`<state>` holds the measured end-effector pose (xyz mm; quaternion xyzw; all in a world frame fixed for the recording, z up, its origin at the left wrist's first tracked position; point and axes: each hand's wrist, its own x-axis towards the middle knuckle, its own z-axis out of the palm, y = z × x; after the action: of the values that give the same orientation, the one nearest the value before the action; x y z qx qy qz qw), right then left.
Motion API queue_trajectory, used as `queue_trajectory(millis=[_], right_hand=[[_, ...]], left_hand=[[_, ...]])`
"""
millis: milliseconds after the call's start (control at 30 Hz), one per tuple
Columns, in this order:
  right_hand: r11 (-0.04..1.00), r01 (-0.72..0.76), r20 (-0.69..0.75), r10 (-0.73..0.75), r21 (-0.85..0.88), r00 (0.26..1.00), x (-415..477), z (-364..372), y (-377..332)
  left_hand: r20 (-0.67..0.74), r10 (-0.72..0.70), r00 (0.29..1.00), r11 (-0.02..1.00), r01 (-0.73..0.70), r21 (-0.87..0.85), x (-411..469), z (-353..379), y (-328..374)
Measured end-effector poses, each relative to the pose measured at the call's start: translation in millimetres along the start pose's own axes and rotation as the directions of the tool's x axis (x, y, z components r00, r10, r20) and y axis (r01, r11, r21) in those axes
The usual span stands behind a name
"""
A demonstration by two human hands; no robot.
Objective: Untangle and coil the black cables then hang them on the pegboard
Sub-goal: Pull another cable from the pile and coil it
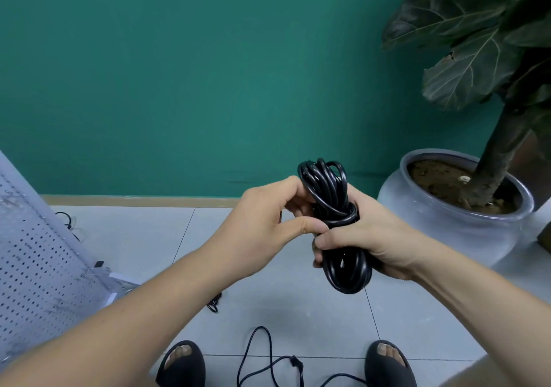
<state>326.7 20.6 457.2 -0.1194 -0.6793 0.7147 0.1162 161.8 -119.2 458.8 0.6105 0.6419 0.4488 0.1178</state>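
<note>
A coiled black cable bundle (335, 225), wrapped around its own middle, stands upright in front of me. My right hand (372, 240) grips the bundle's lower half from the right, its thumb across the front. My left hand (268, 222) pinches the cable at the wrap in the middle, thumb meeting my right thumb. A loose black cable (268, 362) with a plug lies on the tiled floor between my feet. The white pegboard (38, 270) leans at the far left, with another thin cable (67, 219) behind its edge.
A large grey pot (447, 231) with a big-leaved plant stands at the right against the teal wall. A small tangle of black cable (214, 303) lies on the floor under my left forearm. My feet in dark sandals show at the bottom edge.
</note>
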Motion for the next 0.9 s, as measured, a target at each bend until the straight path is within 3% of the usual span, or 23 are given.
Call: queue_trajectory(millis=[167, 333, 400, 767, 900], right_hand=[[0.993, 0.011, -0.116, -0.025, -0.119, 0.993, 3, 4, -2], [0.995, -0.092, -0.102, 0.088, -0.032, 0.991, 4, 1, 0], [0.993, -0.115, -0.084, 0.112, -0.036, 0.99, 4, -2, 2], [0.985, -0.128, -0.15, 0.11, -0.119, 0.983, 9, 0, 3], [0.988, -0.129, -0.154, 0.115, -0.087, 0.981, 12, 0, 2]], left_hand=[[-0.051, 0.023, 0.998, 1.0, -0.022, 0.013, 5, -4, -2], [0.11, -0.113, 0.988, 0.984, 0.126, -0.126, 9, -13, -8], [0.136, -0.128, 0.982, 0.985, 0.142, -0.101, 7, -11, -10], [0.04, -0.235, 0.971, 0.97, 0.237, -0.048, 5, 9, -5], [0.039, -0.205, 0.978, 0.979, 0.205, 0.015, 9, 6, -2]])
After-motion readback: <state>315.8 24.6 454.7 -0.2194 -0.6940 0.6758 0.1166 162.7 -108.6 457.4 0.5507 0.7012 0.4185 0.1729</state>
